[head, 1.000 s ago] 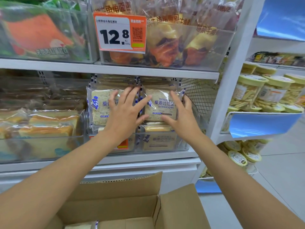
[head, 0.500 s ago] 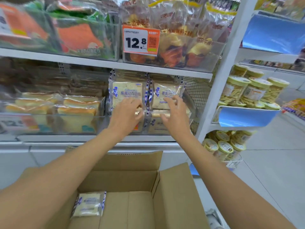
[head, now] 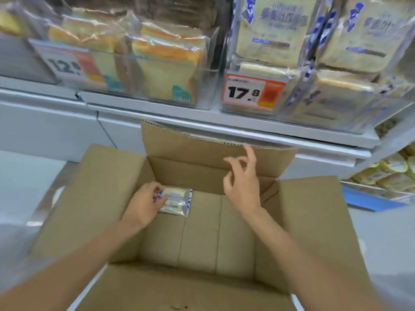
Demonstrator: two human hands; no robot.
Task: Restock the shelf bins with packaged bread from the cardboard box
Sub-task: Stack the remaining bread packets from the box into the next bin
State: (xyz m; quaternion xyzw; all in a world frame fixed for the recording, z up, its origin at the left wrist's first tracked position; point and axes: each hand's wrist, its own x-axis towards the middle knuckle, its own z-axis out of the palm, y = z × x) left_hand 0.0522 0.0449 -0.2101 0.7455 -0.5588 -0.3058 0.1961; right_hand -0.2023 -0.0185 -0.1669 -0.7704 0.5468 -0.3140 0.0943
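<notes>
An open cardboard box point(head: 314, 221) fills the lower half of the head view. One small bread packet point(head: 177, 202) with blue-and-white edges lies on its floor near the far left corner. My left hand point(head: 143, 204) is down inside the box, its fingers curled on the packet's left end. My right hand point(head: 243, 185) hovers above the box's far side with loosely bent fingers, holding nothing. On the shelf above, the clear bin point(head: 350, 122) at right holds several matching bread packets point(head: 276, 32).
A second clear bin point(head: 208, 86) at left holds orange-crusted sliced toast behind a 12.8 price tag point(head: 67, 63). A 17.8 tag point(head: 253, 90) hangs on the right bin. The box's far flap stands up against the shelf edge point(head: 247, 129). Yellow-lidded tubs point(head: 388, 173) sit at far right.
Both hands left the shelf bin and came down to the box. The left hand now grips the last packet inside. The view tilted down and closer.
</notes>
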